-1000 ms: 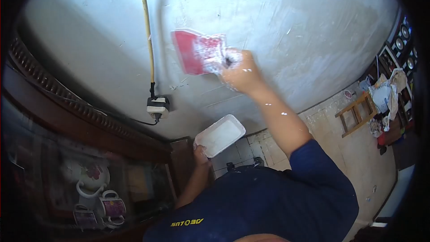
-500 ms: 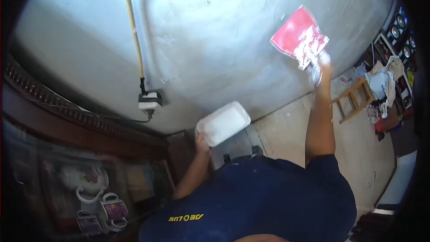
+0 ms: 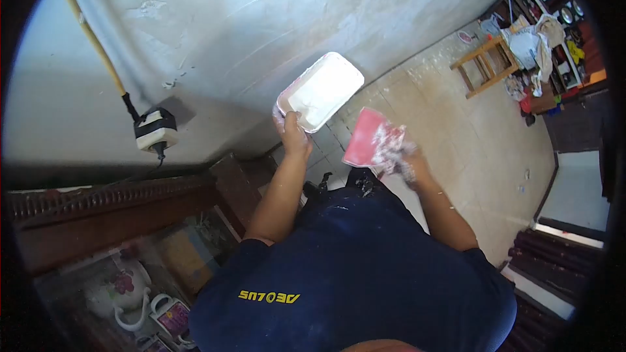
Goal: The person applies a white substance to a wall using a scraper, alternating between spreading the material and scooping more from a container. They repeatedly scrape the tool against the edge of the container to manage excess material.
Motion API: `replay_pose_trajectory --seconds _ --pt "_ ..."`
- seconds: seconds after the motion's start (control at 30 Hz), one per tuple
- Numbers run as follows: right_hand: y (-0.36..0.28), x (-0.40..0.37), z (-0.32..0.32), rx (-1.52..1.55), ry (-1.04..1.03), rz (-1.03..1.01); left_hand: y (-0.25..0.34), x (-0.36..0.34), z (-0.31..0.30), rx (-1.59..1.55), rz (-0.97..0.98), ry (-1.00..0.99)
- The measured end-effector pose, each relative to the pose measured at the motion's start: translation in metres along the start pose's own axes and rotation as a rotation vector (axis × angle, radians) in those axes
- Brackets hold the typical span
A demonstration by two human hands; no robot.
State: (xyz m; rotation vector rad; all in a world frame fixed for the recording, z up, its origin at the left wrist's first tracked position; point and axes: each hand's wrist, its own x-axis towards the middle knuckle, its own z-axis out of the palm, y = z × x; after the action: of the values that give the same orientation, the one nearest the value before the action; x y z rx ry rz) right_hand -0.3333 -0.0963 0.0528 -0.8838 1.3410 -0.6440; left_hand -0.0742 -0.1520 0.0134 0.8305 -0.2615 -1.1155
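Observation:
My left hand (image 3: 293, 132) grips the near-left edge of a shallow white tray (image 3: 331, 85), thumb over its rim. White material coats the inside of the tray. A red putty spreader (image 3: 362, 139) is in my right hand (image 3: 409, 161), low and just to the right of the tray, apart from it. White putty is smeared over the spreader's handle side and my fingers, which look blurred. Behind the tray rises the grey-white wall (image 3: 261, 32), with uneven patches on its surface.
A yellow cable (image 3: 98, 42) runs down the wall to a socket block (image 3: 155, 132). At lower left stands a wooden cabinet (image 3: 117, 199) with mugs (image 3: 171, 316) behind glass. A wooden stool (image 3: 486, 65) lies on the tiled floor (image 3: 450, 137) near cluttered shelves.
My right hand has brought the red spreader down from the wall to beside the tray. My left hand has raised the tray, and the view has turned to the right.

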Motion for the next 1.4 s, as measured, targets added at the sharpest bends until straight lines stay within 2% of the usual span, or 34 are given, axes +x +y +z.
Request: replay_pose_trajectory --seconds 0.07,0.1,0.13,0.2,0.27,0.3,0.37,0.4,0.47,0.53,0.6,0.63,0.67,0.73,0.77,0.8,0.87,0.9,0.93,1.0,1.03,1.07,1.13,1.17,1.2,1.27,1.33,1.4 --pt "-0.039 -0.004 -0.033 -0.305 0.06 -0.339 -0.001 -0.002 -0.004 0.011 0.004 -0.007" --pt "-0.068 -0.003 -0.05 -0.431 0.127 -0.42 0.001 -0.005 -0.006 0.057 -0.002 -0.062" --pt "-0.1 0.002 -0.056 -0.43 0.058 -0.43 0.0 -0.007 -0.007 0.1 -0.003 -0.12" --pt "-0.169 0.007 -0.048 -1.011 0.04 -0.626 -0.007 -0.011 -0.007 0.085 -0.016 -0.136" --pt "-0.192 0.049 -0.05 -1.361 -0.135 -0.456 -0.017 -0.015 -0.006 0.187 0.06 -0.198" --pt "-0.196 0.058 -0.045 -1.363 -0.145 -0.455 -0.02 -0.019 -0.003 0.166 0.059 -0.219" --pt "-0.202 0.073 -0.033 -1.647 -0.271 -0.185 -0.027 -0.027 0.008 0.174 0.063 -0.19" --pt "-0.202 0.08 -0.034 -1.655 -0.29 -0.195 -0.029 -0.029 0.011 0.182 0.067 -0.171" --pt "-0.191 0.098 -0.042 -1.601 -0.437 -0.107 -0.042 -0.03 0.008 0.238 0.123 -0.156" --pt "-0.172 0.121 -0.057 -1.58 -0.488 -0.127 -0.05 -0.034 0.017 0.387 0.181 -0.15" --pt "-0.162 0.128 -0.066 -1.216 -0.594 0.304 -0.062 -0.035 0.022 0.389 0.179 -0.109" --pt "-0.15 0.135 -0.073 -1.113 -0.564 0.388 -0.067 -0.036 0.023 0.41 0.18 -0.102" --pt "-0.14 0.145 -0.08 -1.12 -0.575 0.388 -0.071 -0.035 0.025 0.427 0.184 -0.094" --pt "-0.122 0.165 -0.099 -0.962 -0.725 0.455 -0.084 -0.031 0.023 0.513 0.225 -0.062" --pt "-0.107 0.176 -0.113 -1.149 -0.966 0.093 -0.086 -0.031 0.027 0.531 0.223 -0.049" --pt "-0.092 0.188 -0.122 -1.153 -0.974 0.09 -0.089 -0.031 0.031 0.549 0.223 -0.039" --pt "-0.08 0.2 -0.13 -0.757 -1.014 0.178 -0.103 -0.028 0.034 0.587 0.255 -0.03" --pt "-0.079 0.199 -0.127 -1.116 -1.272 -0.77 -0.11 -0.026 0.034 0.626 0.283 -0.028" --pt "-0.075 0.197 -0.123 -1.118 -1.277 -0.777 -0.117 -0.024 0.035 0.666 0.313 -0.029" --pt "-0.076 0.185 -0.106 -0.48 -0.891 0.429 -0.114 -0.029 0.05 0.6 0.264 -0.032" --pt "-0.085 0.179 -0.095 -0.321 -0.792 0.587 -0.114 -0.029 0.053 0.573 0.244 -0.028" --pt "-0.084 0.181 -0.095 -0.327 -0.8 0.576 -0.112 -0.027 0.055 0.546 0.226 -0.024" --pt "-0.08 0.188 -0.094 -0.371 -0.884 0.309 -0.107 -0.022 0.054 0.53 0.255 0.004" --pt "-0.091 0.177 -0.086 -0.062 -0.729 0.521 -0.098 -0.023 0.059 0.36 0.169 0.02" --pt "-0.095 0.17 -0.084 -0.07 -0.742 0.507 -0.087 -0.024 0.064 0.189 0.085 0.032" --pt "-0.106 0.16 -0.08 -0.211 -0.784 0.184 -0.064 -0.024 0.069 0.168 0.121 0.021" --pt "-0.128 0.142 -0.074 -0.216 -0.787 0.14 -0.043 -0.023 0.074 0.123 0.082 0.053" --pt "-0.141 0.127 -0.063 -0.271 -0.672 -0.12 -0.021 -0.023 0.08 0.1 0.13 0.013"
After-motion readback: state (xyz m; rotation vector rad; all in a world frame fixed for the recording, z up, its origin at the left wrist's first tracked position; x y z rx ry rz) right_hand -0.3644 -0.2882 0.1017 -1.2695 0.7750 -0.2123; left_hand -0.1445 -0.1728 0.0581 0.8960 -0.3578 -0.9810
